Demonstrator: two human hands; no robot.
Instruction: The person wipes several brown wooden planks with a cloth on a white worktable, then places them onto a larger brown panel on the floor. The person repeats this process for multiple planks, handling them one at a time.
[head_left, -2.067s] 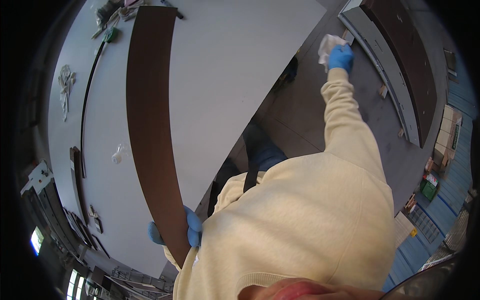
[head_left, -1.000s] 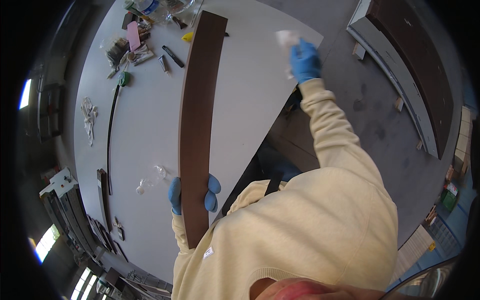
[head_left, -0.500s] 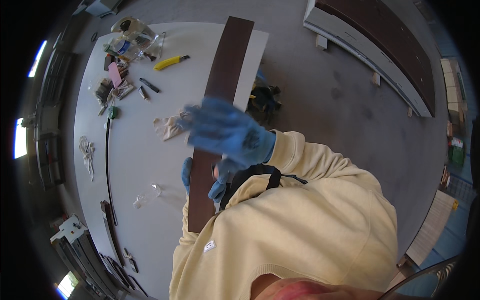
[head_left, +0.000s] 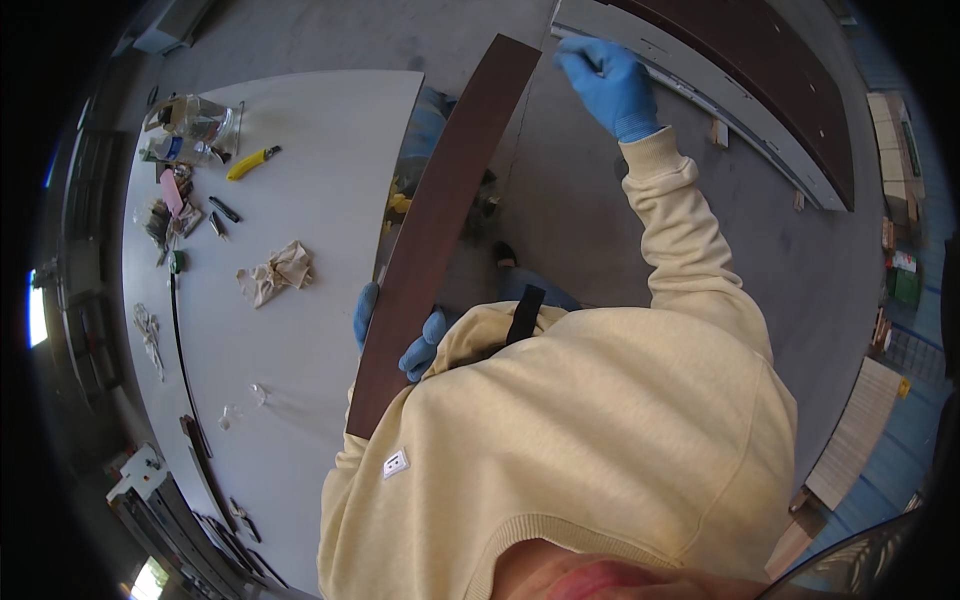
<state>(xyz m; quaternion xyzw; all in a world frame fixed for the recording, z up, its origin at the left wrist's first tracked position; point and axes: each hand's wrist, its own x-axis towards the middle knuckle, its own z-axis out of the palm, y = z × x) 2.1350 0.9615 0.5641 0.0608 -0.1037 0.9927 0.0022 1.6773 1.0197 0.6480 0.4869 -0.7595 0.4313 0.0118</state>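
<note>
A long dark-brown board (head_left: pixel 440 200) slants from my chest to the far right, past the near edge of the white table. My left hand (head_left: pixel 422 348), in a blue glove, is wrapped round its lower part from beneath, with fingers showing on both sides; the palm is hidden under the board. My right hand (head_left: pixel 612 92), also blue-gloved, is raised just right of the board's far end and apart from it. Its fingers are curled closed, and anything inside them is hidden.
The white table (head_left: pixel 310 190) bears a crumpled cloth (head_left: pixel 277 273), a yellow utility knife (head_left: pixel 252 163), a clear plastic jug (head_left: pixel 207 122) and several small tools. Brown strips (head_left: pixel 205 465) lie on its near left. A stack of large brown-topped panels (head_left: pixel 740 80) stands far right.
My right hand has swept away from over the board to the far right, and its fingers have closed. The board has tilted further right, still in my left hand. My view has shifted right.
</note>
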